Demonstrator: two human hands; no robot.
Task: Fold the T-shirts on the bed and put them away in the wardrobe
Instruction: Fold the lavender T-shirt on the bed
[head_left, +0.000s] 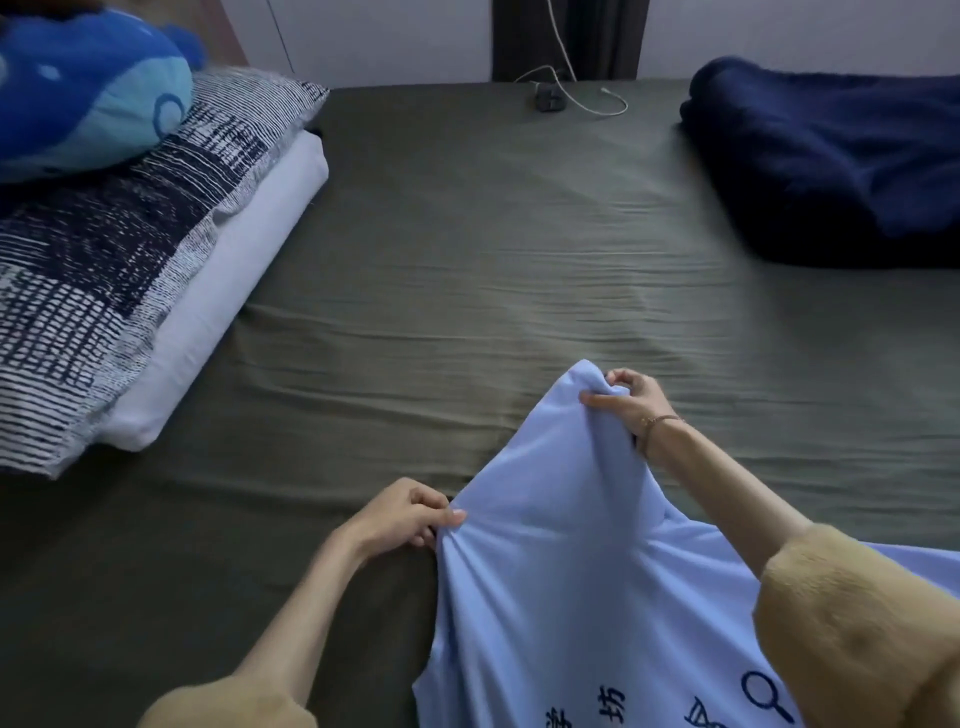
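Both hands, left (410, 514) and right (631, 397), pinch the limp, light pale-blue cotton T-shirt (561, 571) by its edge, best gripped at corners.

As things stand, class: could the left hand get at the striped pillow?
Probably yes, but not freely: bare sheet lies between the left hand and striped pillow, though that hand grips the light blue T-shirt.

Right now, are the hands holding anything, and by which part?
Both grip the light blue T-shirt: the left hand pinches its left edge, the right hand bunches cloth at its raised top.
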